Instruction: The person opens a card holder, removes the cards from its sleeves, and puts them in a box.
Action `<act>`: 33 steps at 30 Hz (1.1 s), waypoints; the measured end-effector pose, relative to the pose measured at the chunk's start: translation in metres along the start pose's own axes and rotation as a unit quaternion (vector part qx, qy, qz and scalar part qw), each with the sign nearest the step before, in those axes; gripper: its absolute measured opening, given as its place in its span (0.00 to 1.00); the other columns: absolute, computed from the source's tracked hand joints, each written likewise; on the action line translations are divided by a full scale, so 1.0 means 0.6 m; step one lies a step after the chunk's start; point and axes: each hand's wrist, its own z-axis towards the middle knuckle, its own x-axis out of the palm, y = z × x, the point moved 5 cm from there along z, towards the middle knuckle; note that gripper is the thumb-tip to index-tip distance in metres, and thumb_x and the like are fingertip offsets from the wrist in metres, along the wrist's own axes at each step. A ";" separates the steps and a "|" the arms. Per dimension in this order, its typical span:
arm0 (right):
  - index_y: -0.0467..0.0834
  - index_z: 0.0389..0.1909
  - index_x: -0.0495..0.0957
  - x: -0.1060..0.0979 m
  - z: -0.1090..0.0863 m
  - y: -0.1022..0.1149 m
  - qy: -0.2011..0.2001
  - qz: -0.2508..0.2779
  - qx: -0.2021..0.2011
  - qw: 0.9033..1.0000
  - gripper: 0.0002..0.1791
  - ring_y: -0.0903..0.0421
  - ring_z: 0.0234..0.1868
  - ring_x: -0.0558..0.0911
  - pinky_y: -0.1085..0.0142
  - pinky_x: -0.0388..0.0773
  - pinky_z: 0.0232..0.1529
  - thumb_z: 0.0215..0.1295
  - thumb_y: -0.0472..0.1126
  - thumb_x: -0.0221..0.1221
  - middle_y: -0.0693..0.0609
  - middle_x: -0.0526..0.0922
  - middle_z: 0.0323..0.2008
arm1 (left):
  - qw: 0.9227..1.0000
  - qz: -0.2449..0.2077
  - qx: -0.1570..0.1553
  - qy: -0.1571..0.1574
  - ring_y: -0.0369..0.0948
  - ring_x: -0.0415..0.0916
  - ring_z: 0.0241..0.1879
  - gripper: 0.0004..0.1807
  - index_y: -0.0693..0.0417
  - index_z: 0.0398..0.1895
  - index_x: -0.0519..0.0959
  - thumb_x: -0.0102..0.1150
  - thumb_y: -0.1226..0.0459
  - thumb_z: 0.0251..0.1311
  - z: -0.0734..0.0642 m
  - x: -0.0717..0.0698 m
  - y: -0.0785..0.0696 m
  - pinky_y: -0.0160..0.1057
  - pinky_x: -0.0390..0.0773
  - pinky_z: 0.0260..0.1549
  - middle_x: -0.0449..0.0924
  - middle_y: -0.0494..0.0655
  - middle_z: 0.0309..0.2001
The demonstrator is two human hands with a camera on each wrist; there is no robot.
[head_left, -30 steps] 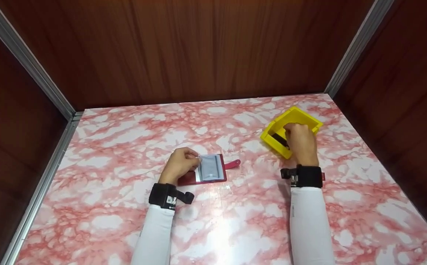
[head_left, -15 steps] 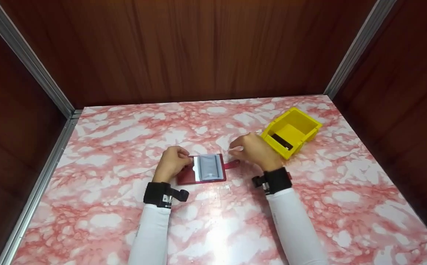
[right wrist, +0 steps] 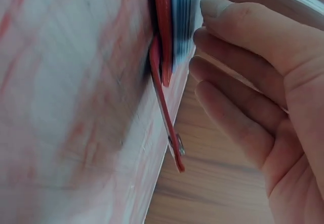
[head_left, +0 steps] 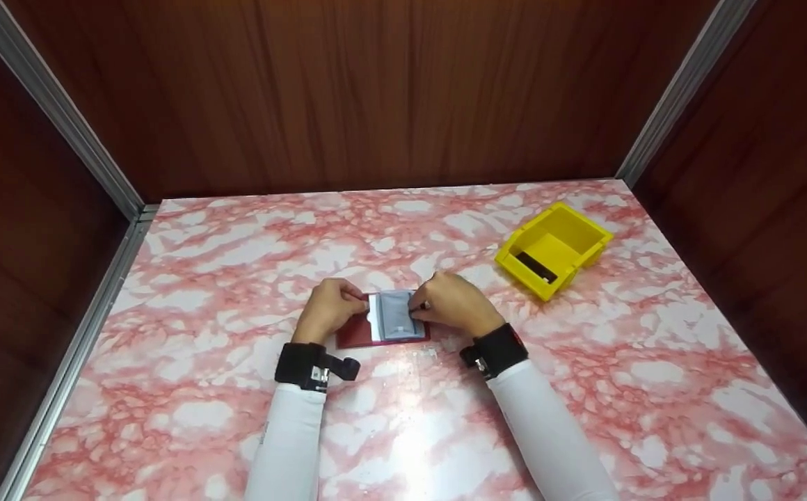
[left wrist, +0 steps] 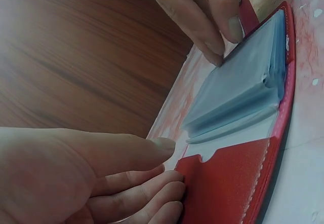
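A red card holder [head_left: 355,332] lies unfolded on the table, its stack of clear plastic sleeves [head_left: 396,314] on the right half. In the left wrist view, the red inner pocket [left wrist: 225,181] has a small notch in its edge. Beside that pocket is my left hand [head_left: 328,306], fingertips at the cover's edge and thumb extended above them. My right hand [head_left: 456,304] reaches over from the right, with thumb and fingertips on the top sleeve. In the right wrist view, its fingers [right wrist: 238,97] are loosely bent, and the snap strap [right wrist: 167,115] sticks out beneath.
A yellow bin [head_left: 556,247] stands at the back right of the red-and-white marbled table [head_left: 236,417]. Dark wood-grain panels [head_left: 376,97] with metal corner posts enclose the back and sides.
My right hand has come out of the yellow bin and moved left to the plastic sleeves. My left hand has shifted slightly left, off the sleeves' edge and onto the red side.
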 end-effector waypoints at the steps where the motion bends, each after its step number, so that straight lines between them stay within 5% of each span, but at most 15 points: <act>1: 0.47 0.37 0.94 0.000 0.000 0.000 0.000 -0.002 0.002 1.000 0.02 0.61 0.31 0.83 0.58 0.90 0.40 0.68 0.41 0.75 0.54 0.95 0.35 | 1.000 0.000 0.000 0.001 0.40 0.81 0.38 0.10 0.59 0.45 0.87 0.74 0.64 0.64 0.000 0.000 -0.001 0.31 0.74 0.37 0.92 0.55 0.43; 11: 0.49 0.40 0.94 0.005 0.001 0.004 0.003 -0.010 0.023 1.000 0.03 0.60 0.34 0.87 0.58 0.91 0.40 0.67 0.41 0.75 0.55 0.95 0.37 | 1.000 0.006 0.008 0.005 0.43 0.86 0.42 0.12 0.59 0.47 0.87 0.73 0.63 0.64 0.001 0.001 -0.002 0.33 0.77 0.43 0.93 0.56 0.45; 22: 0.48 0.49 0.94 0.017 0.010 0.010 0.014 0.052 0.060 0.997 0.11 0.58 0.44 0.92 0.59 0.93 0.52 0.67 0.44 0.76 0.53 0.95 0.46 | 1.000 0.012 0.005 0.011 0.44 0.87 0.44 0.13 0.59 0.48 0.87 0.73 0.63 0.63 0.003 0.001 0.002 0.33 0.79 0.46 0.93 0.55 0.46; 33: 0.48 0.43 0.94 0.014 0.014 0.009 -0.005 0.061 0.043 0.997 0.10 0.64 0.33 0.85 0.62 0.91 0.40 0.70 0.50 0.73 0.55 0.95 0.37 | 1.000 -0.001 0.010 0.013 0.42 0.85 0.42 0.12 0.60 0.47 0.87 0.73 0.64 0.64 0.001 -0.003 0.001 0.32 0.78 0.42 0.92 0.56 0.45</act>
